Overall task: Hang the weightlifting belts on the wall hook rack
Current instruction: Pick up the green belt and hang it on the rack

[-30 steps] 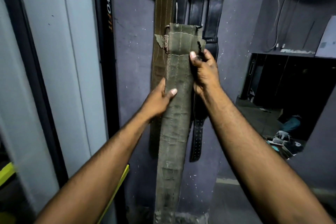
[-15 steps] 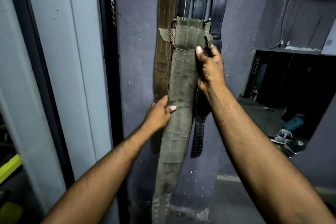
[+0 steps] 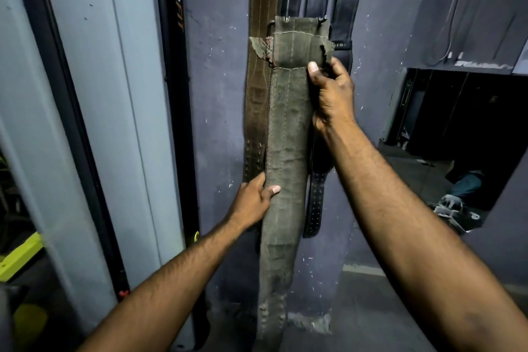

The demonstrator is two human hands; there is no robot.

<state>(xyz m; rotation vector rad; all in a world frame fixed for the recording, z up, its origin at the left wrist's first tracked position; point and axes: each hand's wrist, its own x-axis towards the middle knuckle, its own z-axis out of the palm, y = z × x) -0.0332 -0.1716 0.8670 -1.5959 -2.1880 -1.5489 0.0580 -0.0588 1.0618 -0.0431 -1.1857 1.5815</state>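
Observation:
A long, worn olive-green canvas belt point(image 3: 288, 134) hangs upright in front of a purple wall point(image 3: 217, 94). My right hand point(image 3: 331, 94) grips its right edge near the frayed top, thumb on the front. My left hand point(image 3: 254, 201) holds the left edge about halfway down. Behind it hang a brown leather belt point(image 3: 258, 74) and black leather belts point(image 3: 341, 0), their tops cut off by the frame. The hook rack itself is out of view above.
A pale grey pillar point(image 3: 114, 123) and a black upright with orange lettering point(image 3: 175, 37) stand to the left. A dark opening point(image 3: 463, 129) with clutter on the floor lies to the right. Yellow equipment point(image 3: 20, 257) shows at the lower left.
The green belt's top now sits lower against the hanging belts. My left hand has slid down the belt's left edge while my right hand keeps its grip near the top.

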